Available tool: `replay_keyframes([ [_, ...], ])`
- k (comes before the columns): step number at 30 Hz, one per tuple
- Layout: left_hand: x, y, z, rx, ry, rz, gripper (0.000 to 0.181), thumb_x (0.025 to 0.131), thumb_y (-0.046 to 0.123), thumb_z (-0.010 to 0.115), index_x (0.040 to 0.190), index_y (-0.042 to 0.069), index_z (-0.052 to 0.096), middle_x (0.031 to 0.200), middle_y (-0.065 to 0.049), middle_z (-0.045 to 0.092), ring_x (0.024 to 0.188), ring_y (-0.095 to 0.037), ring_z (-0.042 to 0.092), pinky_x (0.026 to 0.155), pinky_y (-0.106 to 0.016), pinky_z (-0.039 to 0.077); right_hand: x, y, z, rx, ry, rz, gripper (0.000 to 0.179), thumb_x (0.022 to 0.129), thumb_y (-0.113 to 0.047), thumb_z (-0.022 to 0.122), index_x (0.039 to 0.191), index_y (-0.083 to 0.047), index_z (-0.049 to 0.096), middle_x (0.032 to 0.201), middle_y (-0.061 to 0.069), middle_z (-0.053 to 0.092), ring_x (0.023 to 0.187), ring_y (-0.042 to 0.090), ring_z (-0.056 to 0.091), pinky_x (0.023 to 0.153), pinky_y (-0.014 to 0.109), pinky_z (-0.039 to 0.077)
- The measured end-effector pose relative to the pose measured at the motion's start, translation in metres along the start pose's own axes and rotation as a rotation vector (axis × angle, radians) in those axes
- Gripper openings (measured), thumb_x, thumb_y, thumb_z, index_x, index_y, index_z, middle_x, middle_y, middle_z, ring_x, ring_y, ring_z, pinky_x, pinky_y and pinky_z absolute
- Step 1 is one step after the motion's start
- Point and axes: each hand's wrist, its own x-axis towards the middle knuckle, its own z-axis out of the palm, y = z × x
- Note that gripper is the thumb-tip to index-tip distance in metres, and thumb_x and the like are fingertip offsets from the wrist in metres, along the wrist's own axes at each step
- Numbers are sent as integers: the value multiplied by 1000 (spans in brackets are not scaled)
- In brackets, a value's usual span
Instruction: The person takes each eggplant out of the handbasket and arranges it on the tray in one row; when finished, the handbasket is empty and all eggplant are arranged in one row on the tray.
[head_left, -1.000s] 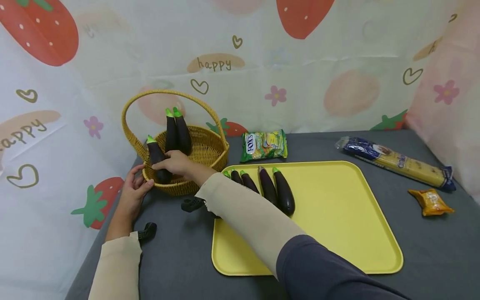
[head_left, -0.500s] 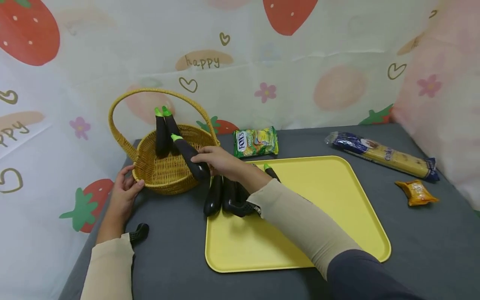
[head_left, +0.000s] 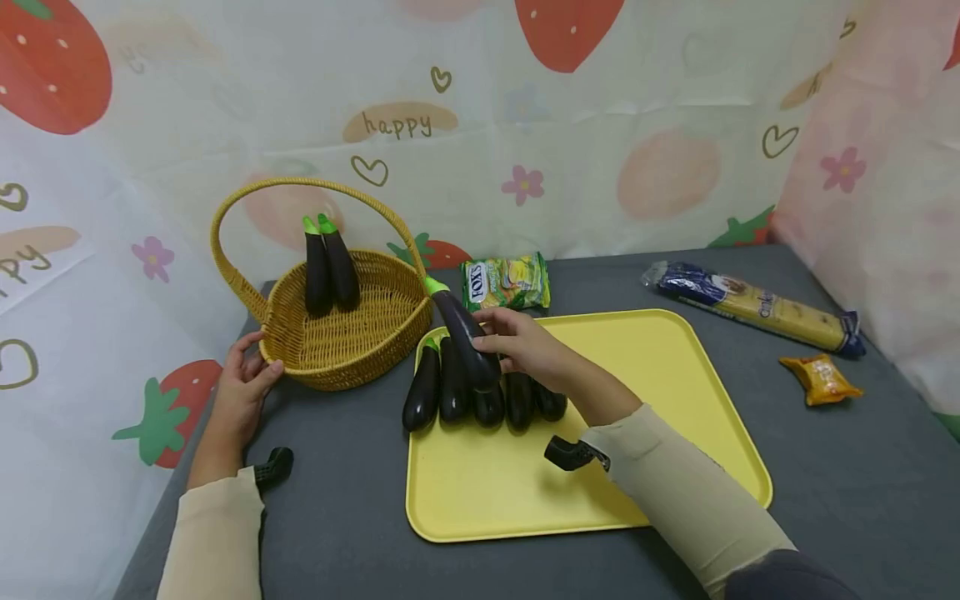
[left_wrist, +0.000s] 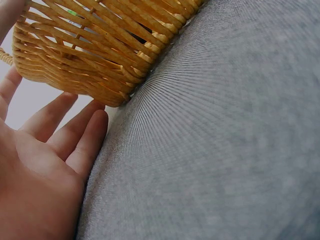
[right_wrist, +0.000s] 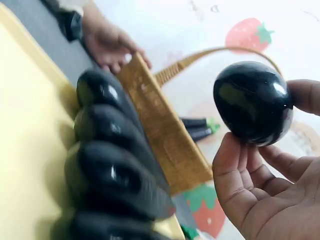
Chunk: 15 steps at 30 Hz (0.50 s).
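An eggplant (head_left: pixel 465 337) with a green stem is pinched between the thumb and fingers of my right hand (head_left: pixel 525 346), tilted above the near end of a row of eggplants (head_left: pixel 420 392) on the yellow tray (head_left: pixel 480 500). In the right wrist view, the held eggplant's (right_wrist: pixel 252 102) rounded dark end faces the camera. My left hand (head_left: pixel 240 392) holds the near-left side of a wicker basket (head_left: pixel 345 371), thumb by the rim. The left wrist view shows its fingers (left_wrist: pixel 87 135) against the woven wall. Two eggplants (head_left: pixel 330 267) lean upright inside the basket.
Behind the tray lies a green FOX'S candy bag (head_left: pixel 506 282). A long pasta packet (head_left: pixel 753 307) and a small orange snack packet (head_left: pixel 821 379) lie on the grey tablecloth (head_left: pixel 337 500) to the right. A printed curtain (head_left: pixel 570 208) hangs behind. The basket's tall handle (head_left: pixel 315 181) arches over it.
My right hand has carried one eggplant out of the basket and rightward over the tray. Two eggplants stay inside. My left hand keeps its place on the basket. The head view has shifted slightly.
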Motion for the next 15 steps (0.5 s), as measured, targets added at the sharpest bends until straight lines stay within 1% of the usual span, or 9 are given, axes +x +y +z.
replay_keyframes([
  [4,0,-1,-1,-2,-1,7,50,98,-4,53,141,12,34,128,-3,58,107,-9,59,84,-18,46,-18,7,-16,56,40,-26,46,99,-15,55,142,-2,41,115,14,53,92,20,61,74,35,52],
  [7,0,-1,-1,6,1,-2,50,98,-4,53,140,13,34,127,-2,58,106,-8,59,84,-18,46,-33,14,-28,77,79,-31,50,99,-15,54,144,0,37,116,15,50,95,21,60,77,36,53],
  [12,1,-2,-2,17,5,-9,51,97,-3,53,141,14,33,127,-1,58,107,-8,59,85,-18,46,-54,25,-49,38,162,-15,52,100,-17,53,146,1,34,123,16,49,100,20,57,80,33,51],
  [15,2,-2,-2,13,1,-1,51,97,-4,53,141,13,33,127,-1,59,107,-8,59,84,-18,46,-62,33,-63,8,211,2,52,101,-18,51,146,3,34,124,18,48,101,18,56,81,30,50],
])
